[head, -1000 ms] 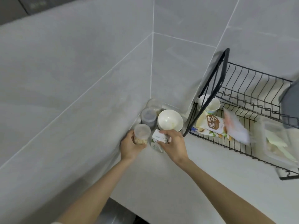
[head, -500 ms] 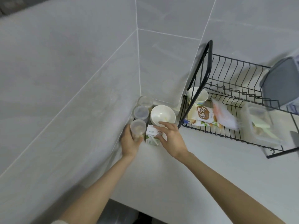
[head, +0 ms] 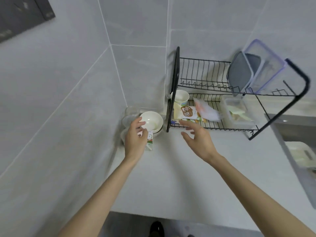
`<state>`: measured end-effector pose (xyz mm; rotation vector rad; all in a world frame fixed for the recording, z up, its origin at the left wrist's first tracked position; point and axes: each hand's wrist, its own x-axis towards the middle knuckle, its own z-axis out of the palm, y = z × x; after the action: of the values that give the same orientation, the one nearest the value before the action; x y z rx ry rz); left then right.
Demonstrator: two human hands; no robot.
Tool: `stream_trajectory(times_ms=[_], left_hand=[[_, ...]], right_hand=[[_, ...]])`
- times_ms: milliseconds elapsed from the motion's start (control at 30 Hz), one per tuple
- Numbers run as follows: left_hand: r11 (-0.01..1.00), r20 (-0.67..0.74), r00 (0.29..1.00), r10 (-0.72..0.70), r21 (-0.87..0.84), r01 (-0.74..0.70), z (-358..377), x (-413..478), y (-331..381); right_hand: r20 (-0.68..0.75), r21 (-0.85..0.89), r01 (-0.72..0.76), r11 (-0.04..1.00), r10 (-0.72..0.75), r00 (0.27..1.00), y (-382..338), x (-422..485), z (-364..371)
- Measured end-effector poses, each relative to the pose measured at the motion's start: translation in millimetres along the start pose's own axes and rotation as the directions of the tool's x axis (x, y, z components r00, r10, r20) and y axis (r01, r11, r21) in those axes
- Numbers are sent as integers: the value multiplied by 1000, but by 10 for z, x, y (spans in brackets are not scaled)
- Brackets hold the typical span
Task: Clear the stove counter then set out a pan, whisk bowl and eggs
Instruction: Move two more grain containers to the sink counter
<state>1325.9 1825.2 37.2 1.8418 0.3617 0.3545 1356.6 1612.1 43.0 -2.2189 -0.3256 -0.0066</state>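
A white bowl (head: 152, 121) sits in the counter's back corner, stacked on another bowl. Clear plastic jars (head: 130, 113) stand to its left against the wall. A small white and green carton (head: 150, 141) stands in front of the bowl. My left hand (head: 136, 140) hovers over the carton and the bowl's rim with fingers spread, holding nothing. My right hand (head: 196, 139) is open above the counter (head: 179, 177), just in front of the dish rack's lower shelf. No pan or eggs are in view.
A black two-tier wire dish rack (head: 176, 89) stands at the back right. It holds a paper cup (head: 181, 98), snack packets (head: 188, 113), a clear food box (head: 239, 113) and upright container lids (head: 253, 72). A sink edge (head: 294, 130) lies at far right.
Both hands have let go: the left released the small jar, the right released the carton and drew back to the right. The view has swung right and pulled back.
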Motion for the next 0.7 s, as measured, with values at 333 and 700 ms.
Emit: stream_trajectory(times_ms=[333, 700], left_hand=[[988, 412, 899, 149, -31, -150, 1482, -665, 833], [949, 786, 562, 257, -94, -302, 3520, -2477, 1957]], right_hand=[[-325, 40, -176, 984, 180, 928, 696, -1120, -1468], [-570, 4, -381, 925, 315, 759, 1525, -3200, -3362]])
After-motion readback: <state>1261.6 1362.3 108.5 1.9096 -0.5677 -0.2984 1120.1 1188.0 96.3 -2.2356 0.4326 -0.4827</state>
